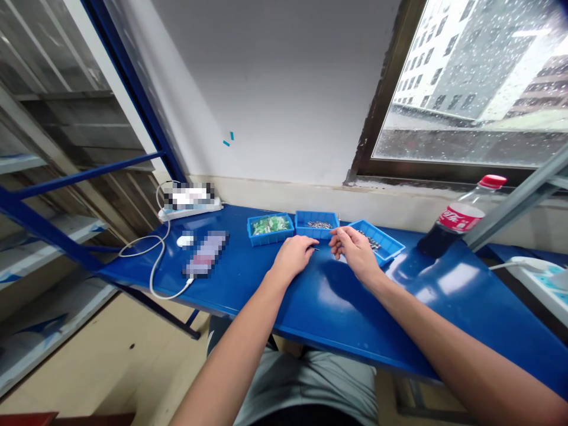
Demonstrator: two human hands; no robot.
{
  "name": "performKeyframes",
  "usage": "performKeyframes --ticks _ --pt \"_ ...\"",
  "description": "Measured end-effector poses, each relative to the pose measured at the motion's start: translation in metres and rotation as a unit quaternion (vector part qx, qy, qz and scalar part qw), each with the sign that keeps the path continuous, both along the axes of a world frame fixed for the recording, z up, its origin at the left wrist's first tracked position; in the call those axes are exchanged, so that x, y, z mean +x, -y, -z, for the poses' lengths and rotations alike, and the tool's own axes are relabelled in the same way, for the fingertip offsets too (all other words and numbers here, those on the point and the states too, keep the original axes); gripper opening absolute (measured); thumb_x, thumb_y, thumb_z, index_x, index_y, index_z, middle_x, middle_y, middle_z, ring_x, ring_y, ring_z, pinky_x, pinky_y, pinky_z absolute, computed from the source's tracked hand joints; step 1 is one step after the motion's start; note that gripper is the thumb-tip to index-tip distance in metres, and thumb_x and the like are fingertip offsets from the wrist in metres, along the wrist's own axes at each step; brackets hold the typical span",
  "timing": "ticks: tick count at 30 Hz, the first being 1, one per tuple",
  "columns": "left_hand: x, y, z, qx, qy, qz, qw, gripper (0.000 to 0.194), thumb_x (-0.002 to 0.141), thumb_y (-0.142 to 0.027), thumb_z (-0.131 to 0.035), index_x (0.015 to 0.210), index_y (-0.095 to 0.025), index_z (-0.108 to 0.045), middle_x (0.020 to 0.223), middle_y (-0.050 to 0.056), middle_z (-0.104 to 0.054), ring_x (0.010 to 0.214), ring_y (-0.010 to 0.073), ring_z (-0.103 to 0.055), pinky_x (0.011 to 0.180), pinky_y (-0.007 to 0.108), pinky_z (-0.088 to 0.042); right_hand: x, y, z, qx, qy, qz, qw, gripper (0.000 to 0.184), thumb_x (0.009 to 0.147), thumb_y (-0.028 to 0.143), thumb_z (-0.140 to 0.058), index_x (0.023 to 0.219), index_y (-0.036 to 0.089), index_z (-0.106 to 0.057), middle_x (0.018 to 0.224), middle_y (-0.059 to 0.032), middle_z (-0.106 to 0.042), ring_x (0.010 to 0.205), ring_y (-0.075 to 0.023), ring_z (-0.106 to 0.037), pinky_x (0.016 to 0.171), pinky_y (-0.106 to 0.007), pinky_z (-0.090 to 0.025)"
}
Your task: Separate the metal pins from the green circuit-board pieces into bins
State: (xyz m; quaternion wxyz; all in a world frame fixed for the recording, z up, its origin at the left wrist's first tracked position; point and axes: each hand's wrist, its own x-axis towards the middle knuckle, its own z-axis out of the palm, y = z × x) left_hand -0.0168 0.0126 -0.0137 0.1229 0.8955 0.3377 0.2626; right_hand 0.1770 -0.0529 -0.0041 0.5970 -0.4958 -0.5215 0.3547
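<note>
My left hand [293,257] rests low over the blue table [248,278], its fingers curled in a pinch. A small dark, thin piece [316,248] sticks out at its fingertips, too small to name. My right hand [354,249] is raised just to the right, thumb and fingers pinched together. A tiny thin, upright metal piece [339,218] shows above those fingertips; its kind is unclear. Behind the hands stands a blue bin [310,232] of small metal parts. A second blue bin [391,253] of metal parts is partly hidden by my right hand.
Another blue bin [271,238] holds small green-and-white packets or pieces. Further left lie a blurred phone [205,254] on a white cable [153,278], a white object [185,241] and a power strip [190,210]. A cola bottle [461,216] leans at the right.
</note>
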Motion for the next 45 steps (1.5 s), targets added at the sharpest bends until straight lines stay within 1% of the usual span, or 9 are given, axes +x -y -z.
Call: performKeyframes --ticks 7,13,16,19,22,30,38,42,45 --pt "0.004 0.003 -0.005 -0.01 0.004 0.021 1.0 0.03 0.091 -0.009 -0.068 0.116 -0.023 -0.079 0.11 0.007 -0.081 0.105 0.0259 -0.074 0.101 0.038 -0.055 0.001 -0.013 0.006 -0.072 0.034 -0.015 0.997 0.055 0.094 0.073 -0.061 0.094 0.019 -0.07 0.069 -0.0031 -0.068 0.05 -0.0151 -0.059 0.04 -0.025 -0.039" --pt "0.005 0.008 -0.008 -0.005 0.049 0.003 0.999 0.027 0.098 -0.015 -0.059 0.119 -0.022 -0.075 0.115 0.008 -0.079 0.108 0.0263 -0.073 0.1 0.039 -0.055 0.0 -0.003 0.015 0.034 0.242 0.021 0.969 0.028 0.099 0.049 -0.063 0.103 0.023 -0.072 0.096 -0.0069 -0.079 0.084 -0.0241 -0.073 0.077 -0.037 -0.059" --pt "0.004 0.009 -0.009 -0.01 0.105 -0.029 0.994 0.029 0.1 -0.014 -0.052 0.119 -0.021 -0.074 0.118 0.009 -0.077 0.107 0.0259 -0.072 0.098 0.038 -0.057 -0.006 -0.001 0.018 0.096 0.348 -0.021 0.932 0.024 0.099 0.03 -0.062 0.12 0.024 -0.072 0.119 -0.0091 -0.077 0.109 -0.0284 -0.07 0.095 -0.045 -0.057" --pt "0.004 0.008 -0.009 -0.015 0.134 -0.048 0.99 0.032 0.101 -0.015 -0.049 0.122 -0.02 -0.072 0.117 0.009 -0.078 0.107 0.0261 -0.073 0.101 0.04 -0.056 -0.013 -0.001 0.017 0.161 0.438 -0.096 0.879 0.025 0.1 0.016 -0.055 0.114 0.023 -0.075 0.124 -0.0093 -0.076 0.12 -0.0297 -0.063 0.107 -0.049 -0.051" --pt "0.003 0.007 -0.009 -0.019 0.146 -0.058 0.987 0.033 0.102 -0.017 -0.05 0.127 -0.02 -0.071 0.122 0.01 -0.077 0.112 0.0274 -0.072 0.103 0.042 -0.055 -0.015 -0.001 0.016 0.173 0.486 -0.112 0.849 0.027 0.099 0.011 -0.053 0.104 0.021 -0.077 0.114 -0.0102 -0.077 0.112 -0.0299 -0.064 0.104 -0.049 -0.053" --pt "0.005 0.007 -0.008 -0.024 0.153 -0.054 0.986 0.032 0.1 -0.017 -0.055 0.127 -0.019 -0.072 0.126 0.011 -0.076 0.114 0.0281 -0.072 0.104 0.041 -0.056 -0.003 0.001 0.012 0.14 0.533 -0.085 0.83 0.03 0.101 0.009 -0.048 0.104 0.021 -0.075 0.101 -0.0111 -0.075 0.101 -0.0283 -0.066 0.091 -0.042 -0.056" --pt "0.006 0.014 -0.017 -0.025 0.142 -0.031 0.989 0.026 0.101 -0.02 -0.055 0.114 -0.02 -0.077 0.113 0.008 -0.079 0.112 0.0268 -0.07 0.106 0.041 -0.054 -0.004 0.006 0.008 0.187 0.392 0.033 0.9 0.022 0.099 0.017 -0.057 0.11 0.023 -0.075 0.107 -0.0091 -0.072 0.102 -0.0274 -0.067 0.093 -0.043 -0.055" --pt "0.006 0.021 -0.025 -0.134 0.171 0.017 0.976 0.033 0.105 -0.031 -0.052 0.126 -0.022 -0.076 0.097 0.004 -0.082 0.09 0.0217 -0.076 0.094 0.034 -0.058 -0.002 0.01 0.004 0.144 0.298 0.074 0.941 0.012 0.097 0.03 -0.067 0.1 0.025 -0.078 0.097 -0.0065 -0.074 0.08 -0.0229 -0.066 0.075 -0.039 -0.056" --pt "0.007 0.024 -0.027 -0.189 0.187 0.061 0.962 0.038 0.107 -0.038 -0.049 0.123 -0.021 -0.078 0.104 0.004 -0.083 0.089 0.0206 -0.078 0.087 0.031 -0.06 -0.001 0.012 0.004 0.123 0.253 0.076 0.957 0.013 0.095 0.035 -0.071 0.095 0.024 -0.077 0.094 -0.0059 -0.075 0.078 -0.0222 -0.068 0.074 -0.038 -0.057"
